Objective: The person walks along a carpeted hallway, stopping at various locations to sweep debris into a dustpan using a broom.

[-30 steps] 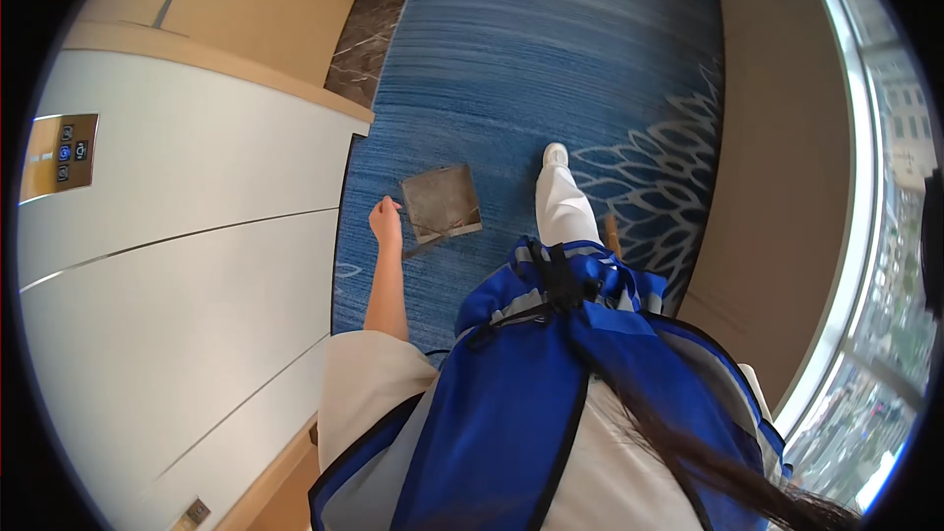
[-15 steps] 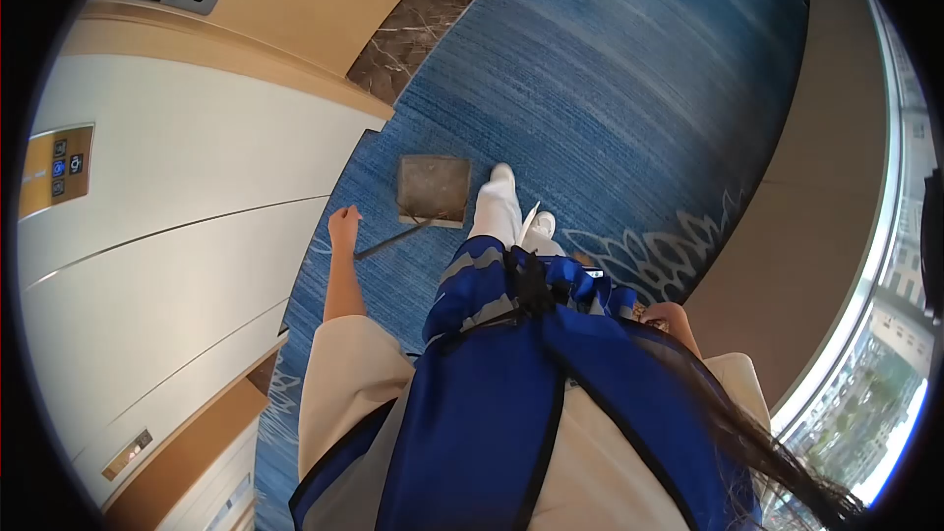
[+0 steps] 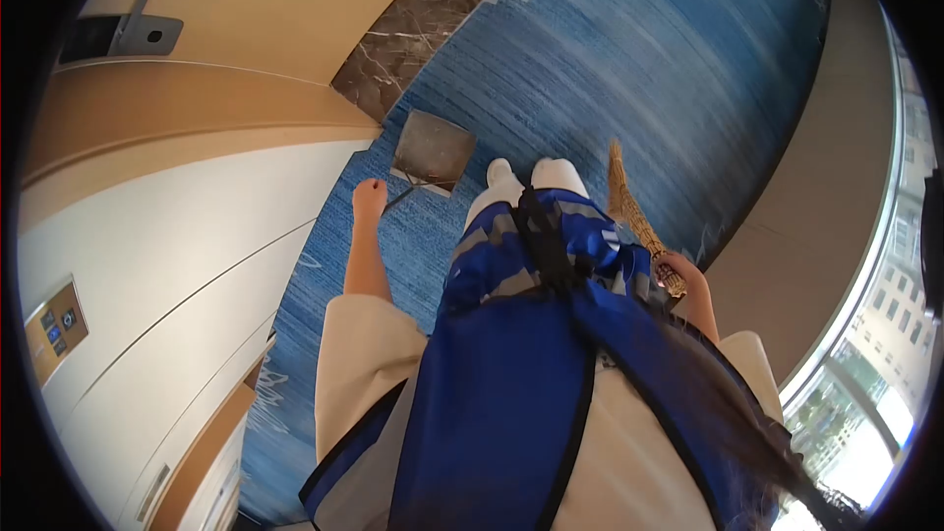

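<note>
My left hand (image 3: 370,199) is closed round the handle of a long-handled dustpan (image 3: 434,149). The grey-brown pan is close to the blue carpet, ahead and to the left of my feet, and its dark handle slants up to my fist. In my right hand (image 3: 677,267), at my right side, is a straw broom (image 3: 639,221). Its tan bristly end points forward and its bound part runs back to my fingers. Part of the broom near my hand is hidden by the blue vest (image 3: 492,383).
To the left are a white wall with a switch panel (image 3: 56,329) and a wooden door (image 3: 246,10) with a handle lock (image 3: 128,34). A dark marble threshold (image 3: 413,25) meets the blue carpet (image 3: 629,69). A brown ledge (image 3: 787,206) lines the window on the right.
The broom has come out from beside my body and now points forward. My left hand and the dustpan have shifted forward, and my feet now stand side by side.
</note>
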The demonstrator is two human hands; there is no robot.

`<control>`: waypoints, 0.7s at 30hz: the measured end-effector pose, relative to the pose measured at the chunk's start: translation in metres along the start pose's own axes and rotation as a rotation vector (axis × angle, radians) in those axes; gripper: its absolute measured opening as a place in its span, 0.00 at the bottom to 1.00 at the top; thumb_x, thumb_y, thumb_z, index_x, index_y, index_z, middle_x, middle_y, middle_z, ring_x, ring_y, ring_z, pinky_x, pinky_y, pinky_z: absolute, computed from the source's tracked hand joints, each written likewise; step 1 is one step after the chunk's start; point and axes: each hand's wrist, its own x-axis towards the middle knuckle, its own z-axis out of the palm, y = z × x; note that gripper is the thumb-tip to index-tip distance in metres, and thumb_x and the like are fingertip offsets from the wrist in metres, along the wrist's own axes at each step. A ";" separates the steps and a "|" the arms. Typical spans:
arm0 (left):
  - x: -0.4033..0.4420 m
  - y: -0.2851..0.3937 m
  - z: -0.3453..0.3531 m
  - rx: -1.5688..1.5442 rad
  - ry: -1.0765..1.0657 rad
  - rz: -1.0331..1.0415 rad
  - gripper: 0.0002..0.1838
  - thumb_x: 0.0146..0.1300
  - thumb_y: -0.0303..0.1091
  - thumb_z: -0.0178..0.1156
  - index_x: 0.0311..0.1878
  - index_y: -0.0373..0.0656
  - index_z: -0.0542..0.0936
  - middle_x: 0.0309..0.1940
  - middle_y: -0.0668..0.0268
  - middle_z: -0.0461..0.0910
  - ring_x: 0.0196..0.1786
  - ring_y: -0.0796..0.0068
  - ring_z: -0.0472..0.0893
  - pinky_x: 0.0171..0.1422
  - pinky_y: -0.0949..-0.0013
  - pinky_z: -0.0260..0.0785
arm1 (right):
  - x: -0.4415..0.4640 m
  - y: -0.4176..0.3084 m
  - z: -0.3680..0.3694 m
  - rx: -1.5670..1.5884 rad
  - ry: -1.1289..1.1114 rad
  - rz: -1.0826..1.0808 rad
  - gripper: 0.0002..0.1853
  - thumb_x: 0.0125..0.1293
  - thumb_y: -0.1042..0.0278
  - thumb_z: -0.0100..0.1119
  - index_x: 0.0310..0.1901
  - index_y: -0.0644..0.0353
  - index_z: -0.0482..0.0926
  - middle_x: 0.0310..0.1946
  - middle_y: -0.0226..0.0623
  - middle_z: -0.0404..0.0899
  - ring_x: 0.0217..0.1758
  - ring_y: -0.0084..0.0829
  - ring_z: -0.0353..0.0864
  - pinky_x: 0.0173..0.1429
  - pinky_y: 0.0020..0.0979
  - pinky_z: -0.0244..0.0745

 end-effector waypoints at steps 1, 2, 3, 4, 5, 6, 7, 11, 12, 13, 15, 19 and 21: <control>0.011 0.003 0.000 0.053 0.004 0.003 0.16 0.54 0.39 0.48 0.24 0.34 0.76 0.26 0.50 0.76 0.30 0.51 0.75 0.37 0.58 0.66 | 0.004 -0.025 0.008 -0.018 -0.001 -0.008 0.07 0.52 0.71 0.52 0.31 0.64 0.70 0.17 0.38 0.72 0.16 0.29 0.73 0.20 0.28 0.73; 0.025 0.007 0.003 0.108 0.002 0.001 0.16 0.55 0.39 0.48 0.25 0.34 0.76 0.28 0.49 0.76 0.32 0.49 0.75 0.38 0.56 0.66 | 0.011 -0.052 0.015 0.016 -0.007 -0.065 0.08 0.53 0.72 0.52 0.33 0.65 0.67 0.17 0.38 0.70 0.15 0.29 0.72 0.19 0.28 0.72; 0.036 0.017 0.002 0.099 0.003 -0.018 0.16 0.55 0.39 0.48 0.25 0.34 0.76 0.28 0.49 0.76 0.32 0.49 0.75 0.38 0.56 0.66 | 0.018 -0.076 0.020 0.049 -0.015 -0.114 0.10 0.53 0.73 0.52 0.35 0.65 0.64 0.17 0.37 0.69 0.15 0.29 0.71 0.18 0.29 0.71; 0.044 0.028 0.001 0.134 -0.036 -0.034 0.17 0.56 0.40 0.47 0.26 0.34 0.76 0.29 0.48 0.76 0.33 0.49 0.75 0.39 0.56 0.66 | 0.020 -0.107 0.028 0.023 -0.018 -0.100 0.10 0.53 0.73 0.52 0.35 0.65 0.64 0.17 0.37 0.69 0.15 0.29 0.71 0.18 0.29 0.71; 0.055 0.042 0.001 0.162 -0.069 -0.051 0.18 0.57 0.41 0.46 0.27 0.34 0.77 0.29 0.48 0.76 0.34 0.48 0.75 0.40 0.55 0.67 | 0.024 -0.145 0.036 -0.012 0.005 -0.108 0.11 0.53 0.73 0.52 0.35 0.65 0.63 0.17 0.38 0.69 0.15 0.29 0.71 0.18 0.29 0.71; 0.070 0.054 0.005 0.149 -0.052 -0.080 0.18 0.57 0.41 0.46 0.27 0.34 0.77 0.29 0.48 0.76 0.34 0.48 0.75 0.40 0.55 0.67 | 0.035 -0.187 0.042 -0.048 0.021 -0.126 0.11 0.53 0.73 0.51 0.36 0.65 0.63 0.18 0.38 0.69 0.15 0.29 0.71 0.18 0.29 0.71; 0.085 0.066 0.007 0.194 -0.073 -0.082 0.19 0.58 0.41 0.46 0.27 0.34 0.77 0.30 0.48 0.76 0.34 0.48 0.75 0.40 0.55 0.67 | 0.052 -0.221 0.041 -0.027 -0.023 -0.081 0.18 0.52 0.75 0.53 0.44 0.64 0.62 0.19 0.39 0.70 0.17 0.28 0.72 0.18 0.30 0.72; 0.128 0.105 0.007 0.267 -0.081 -0.179 0.20 0.58 0.43 0.46 0.26 0.35 0.78 0.29 0.49 0.76 0.34 0.49 0.75 0.41 0.55 0.68 | 0.088 -0.333 0.047 -0.199 0.024 -0.075 0.33 0.49 0.77 0.54 0.58 0.63 0.53 0.18 0.40 0.69 0.15 0.30 0.71 0.16 0.31 0.70; 0.142 0.111 0.008 0.262 -0.088 -0.196 0.20 0.58 0.43 0.46 0.26 0.35 0.78 0.29 0.49 0.76 0.34 0.49 0.75 0.41 0.55 0.68 | 0.098 -0.362 0.049 -0.213 0.022 -0.063 0.33 0.49 0.77 0.54 0.58 0.63 0.53 0.18 0.40 0.69 0.15 0.30 0.71 0.16 0.31 0.70; 0.155 0.115 0.009 0.279 -0.077 -0.196 0.20 0.59 0.43 0.46 0.27 0.36 0.78 0.28 0.50 0.76 0.33 0.49 0.76 0.40 0.55 0.68 | 0.109 -0.390 0.051 -0.258 0.036 -0.086 0.33 0.50 0.77 0.53 0.59 0.62 0.52 0.18 0.41 0.68 0.15 0.30 0.71 0.16 0.31 0.70; 0.178 0.112 0.015 0.286 -0.088 -0.212 0.20 0.59 0.44 0.46 0.27 0.36 0.78 0.28 0.50 0.77 0.33 0.50 0.76 0.40 0.54 0.68 | 0.127 -0.436 0.063 -0.318 0.058 -0.086 0.34 0.50 0.77 0.53 0.59 0.61 0.51 0.18 0.41 0.68 0.15 0.30 0.71 0.16 0.31 0.70; 0.213 0.107 0.041 0.272 -0.062 -0.097 0.18 0.58 0.43 0.46 0.28 0.37 0.78 0.26 0.51 0.76 0.33 0.49 0.76 0.40 0.53 0.68 | 0.163 -0.515 0.080 -0.561 0.075 -0.089 0.33 0.49 0.78 0.52 0.58 0.61 0.50 0.19 0.41 0.68 0.16 0.31 0.71 0.16 0.33 0.70; 0.234 0.123 0.039 0.235 -0.076 -0.130 0.17 0.57 0.42 0.46 0.28 0.37 0.78 0.27 0.51 0.77 0.33 0.49 0.75 0.40 0.53 0.67 | 0.189 -0.533 0.090 -0.657 0.074 -0.087 0.32 0.49 0.79 0.52 0.57 0.61 0.51 0.20 0.41 0.67 0.16 0.31 0.71 0.16 0.34 0.69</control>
